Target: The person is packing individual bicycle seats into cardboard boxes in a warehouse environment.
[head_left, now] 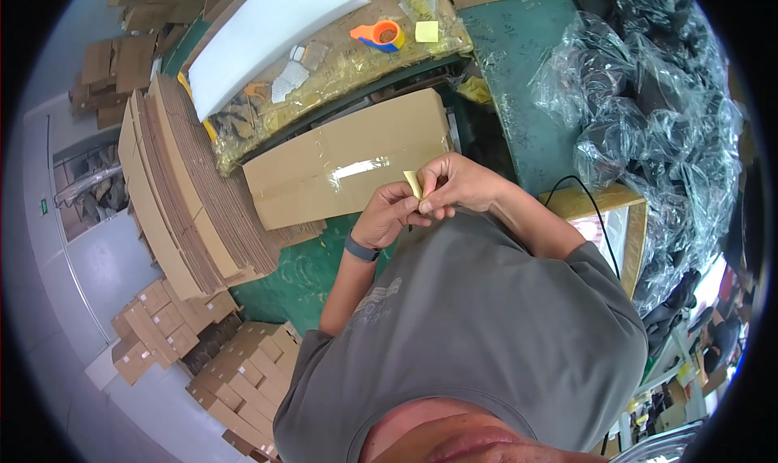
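Both my hands meet in front of my chest, pinching a small pale yellow paper slip (412, 184). My left hand (386, 214), with a dark band on the wrist, grips its lower end between thumb and fingers. From the other side my right hand (460, 183) holds it, thumb and fingertips pressed together. Just beyond my hands lies a long closed cardboard box (348, 151) with clear tape along it. On the tape-covered workbench (324, 86) behind it are an orange and blue tape dispenser (381, 35) and a pad of yellow sticky notes (426, 31).
Stacked flat cardboard (190, 187) stands at the left, with piled cartons (247, 382) lower left. White foam sheet (267, 38) lies along the bench. Clear plastic-wrapped dark bundles (648, 131) fill the right side. A black cable (604, 220) hangs by a wooden-edged box (636, 244).
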`<act>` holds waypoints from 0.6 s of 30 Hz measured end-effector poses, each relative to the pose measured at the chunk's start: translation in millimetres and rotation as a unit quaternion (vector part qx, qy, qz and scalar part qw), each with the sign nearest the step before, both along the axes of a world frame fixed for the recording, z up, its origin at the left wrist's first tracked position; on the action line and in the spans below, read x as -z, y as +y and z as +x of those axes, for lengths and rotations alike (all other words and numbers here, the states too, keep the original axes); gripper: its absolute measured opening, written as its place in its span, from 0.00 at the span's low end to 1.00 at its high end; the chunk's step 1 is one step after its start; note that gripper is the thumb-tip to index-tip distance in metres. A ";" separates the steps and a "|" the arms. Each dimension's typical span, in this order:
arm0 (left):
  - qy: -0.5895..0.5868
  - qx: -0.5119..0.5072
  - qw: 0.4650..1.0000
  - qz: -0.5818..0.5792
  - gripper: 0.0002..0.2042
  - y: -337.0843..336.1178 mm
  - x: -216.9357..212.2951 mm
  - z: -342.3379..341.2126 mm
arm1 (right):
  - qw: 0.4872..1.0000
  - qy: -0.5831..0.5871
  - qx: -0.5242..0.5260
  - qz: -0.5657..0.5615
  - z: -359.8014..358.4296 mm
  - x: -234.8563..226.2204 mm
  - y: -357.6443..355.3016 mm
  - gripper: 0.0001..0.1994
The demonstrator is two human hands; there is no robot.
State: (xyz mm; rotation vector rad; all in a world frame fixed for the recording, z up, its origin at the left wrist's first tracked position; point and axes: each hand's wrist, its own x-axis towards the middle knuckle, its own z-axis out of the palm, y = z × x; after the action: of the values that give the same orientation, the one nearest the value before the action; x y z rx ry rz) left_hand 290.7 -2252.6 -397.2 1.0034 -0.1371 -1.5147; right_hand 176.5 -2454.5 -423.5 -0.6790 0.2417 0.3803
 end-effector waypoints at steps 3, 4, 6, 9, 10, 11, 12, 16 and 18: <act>-0.094 -0.068 0.992 0.052 0.11 21.1 35.5 -2.8 | 0.993 -0.034 -0.023 0.112 17.0 33.1 -3.1 0.10; -0.090 -0.077 0.991 0.059 0.11 21.8 37.1 -4.6 | 0.992 -0.029 -0.032 0.118 22.0 41.0 -1.4 0.10; -0.036 -0.160 0.985 0.057 0.09 21.8 41.7 -6.0 | 0.997 -0.016 -0.060 0.040 32.7 56.0 2.3 0.11; -0.036 -0.178 0.981 0.062 0.10 28.9 49.7 -2.6 | 0.993 -0.016 -0.115 -0.008 50.1 35.4 4.8 0.11; -0.031 -0.162 0.985 0.044 0.10 26.4 48.7 -0.1 | 0.990 -0.009 -0.137 -0.036 54.7 29.2 3.4 0.12; -0.022 -0.166 0.985 0.045 0.12 24.7 46.3 0.8 | 0.988 -0.009 -0.148 -0.032 58.1 27.3 2.2 0.12; -0.021 -0.175 0.983 0.048 0.12 23.4 42.1 0.6 | 0.989 -0.014 -0.145 -0.020 60.6 26.4 0.2 0.12; -0.048 -0.208 0.975 0.053 0.09 15.6 30.4 4.4 | 0.988 -0.022 -0.147 0.039 69.3 32.6 -8.7 0.12; -0.078 -0.212 0.973 0.049 0.07 11.7 31.2 8.5 | 0.987 -0.030 -0.146 0.066 73.4 48.3 -10.5 0.11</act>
State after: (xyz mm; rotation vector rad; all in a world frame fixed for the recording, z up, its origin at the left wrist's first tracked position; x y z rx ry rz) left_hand 299.3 -2240.9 -428.4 1.1473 0.0412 -1.0618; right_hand 249.9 -2465.0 -471.7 -0.5953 0.0583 0.6493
